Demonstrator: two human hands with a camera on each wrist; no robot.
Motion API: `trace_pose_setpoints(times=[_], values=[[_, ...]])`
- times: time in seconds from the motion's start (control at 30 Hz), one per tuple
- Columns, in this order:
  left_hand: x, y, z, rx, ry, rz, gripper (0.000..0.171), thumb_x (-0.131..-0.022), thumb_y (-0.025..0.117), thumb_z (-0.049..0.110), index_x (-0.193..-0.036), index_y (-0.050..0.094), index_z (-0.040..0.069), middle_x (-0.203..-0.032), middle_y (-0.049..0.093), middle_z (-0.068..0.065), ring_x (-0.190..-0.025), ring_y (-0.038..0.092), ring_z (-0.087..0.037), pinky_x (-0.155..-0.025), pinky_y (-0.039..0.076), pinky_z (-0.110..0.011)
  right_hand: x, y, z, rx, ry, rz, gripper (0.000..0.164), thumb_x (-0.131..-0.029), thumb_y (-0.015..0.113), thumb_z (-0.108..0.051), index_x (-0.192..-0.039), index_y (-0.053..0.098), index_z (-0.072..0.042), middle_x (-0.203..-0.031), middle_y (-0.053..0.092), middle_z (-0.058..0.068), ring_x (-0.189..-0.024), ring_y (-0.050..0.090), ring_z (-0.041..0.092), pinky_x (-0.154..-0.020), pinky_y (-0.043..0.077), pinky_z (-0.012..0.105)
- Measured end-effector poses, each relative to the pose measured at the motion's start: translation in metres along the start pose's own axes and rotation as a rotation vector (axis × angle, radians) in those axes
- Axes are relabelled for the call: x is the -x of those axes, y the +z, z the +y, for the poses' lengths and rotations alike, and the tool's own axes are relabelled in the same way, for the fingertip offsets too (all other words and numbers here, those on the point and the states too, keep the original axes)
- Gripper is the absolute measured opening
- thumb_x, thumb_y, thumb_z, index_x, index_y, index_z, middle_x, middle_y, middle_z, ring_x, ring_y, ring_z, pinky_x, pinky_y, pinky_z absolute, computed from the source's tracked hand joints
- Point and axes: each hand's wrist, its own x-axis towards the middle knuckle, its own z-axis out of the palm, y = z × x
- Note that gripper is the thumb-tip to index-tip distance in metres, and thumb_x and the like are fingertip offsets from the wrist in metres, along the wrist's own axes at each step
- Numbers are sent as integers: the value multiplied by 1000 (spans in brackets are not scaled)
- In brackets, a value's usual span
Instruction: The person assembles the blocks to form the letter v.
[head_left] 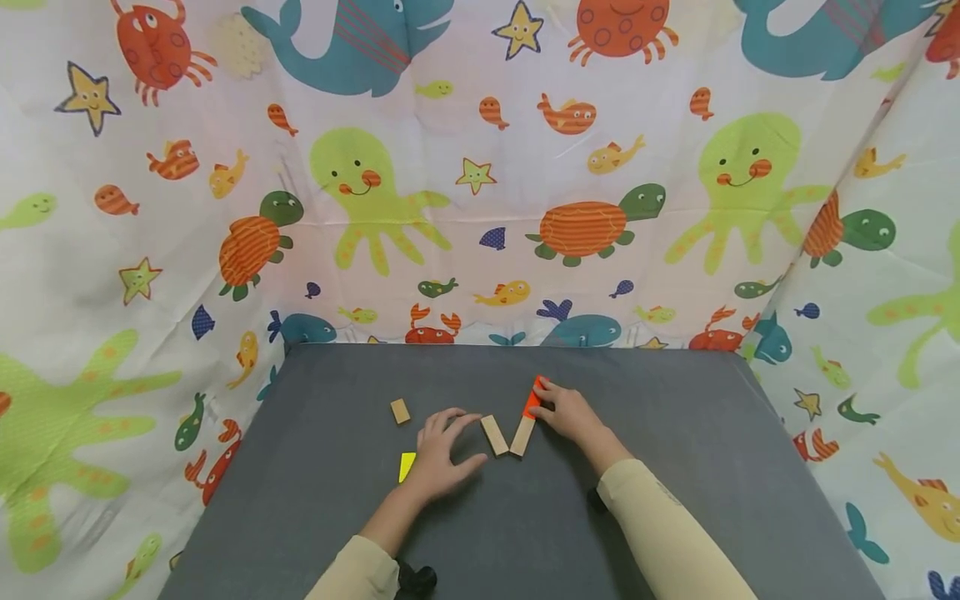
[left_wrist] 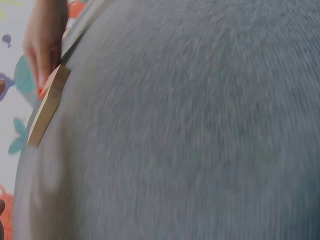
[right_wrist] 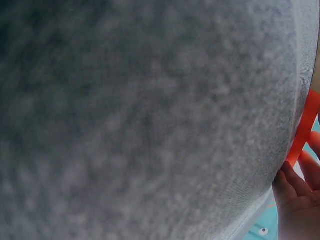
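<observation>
Two light wooden blocks form a V on the grey table: a left block [head_left: 494,437] and a right block [head_left: 522,437], their near ends meeting. Beyond the right block, an orange block [head_left: 533,400] continues its line; a faint seam crosses the orange in the right wrist view. My right hand [head_left: 573,417] pinches this orange block [right_wrist: 306,120] near its far end with thumb and fingers. To the left of the V, my left hand [head_left: 441,458] is spread with nothing in it, its fingertips close to the left block. Its fingers barely show in the left wrist view.
A small wooden block [head_left: 401,411] lies beyond the left hand. A yellow block [head_left: 407,466] sits beside that hand, partly hidden by it. The grey table [head_left: 337,500] ends at a curtain [head_left: 465,242] printed with sea animals, which also hangs along both sides.
</observation>
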Motion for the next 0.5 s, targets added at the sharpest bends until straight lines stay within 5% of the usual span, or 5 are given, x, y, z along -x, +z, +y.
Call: trace_pose_setpoints(times=[0.2,0.5], values=[[8,-12,-19,107,-44,84,60,-87,79,33,-142,56,31,-143,46,-5,-135,36,-33,-100,28,-70,0,-2,-1,-9,9,-1,62,-96,68,-39,-149,51,-13,-160,38,10,-143,41,42,-113,36,55],[17,-33,-33,244,-192,85,61,-87,79,31,-144,56,27,-144,46,-5,-134,35,-32,-105,25,-68,0,1,-1,-13,19,-5,62,-96,68,-40,-149,50,-14,-160,38,9,-143,41,42,-114,36,55]])
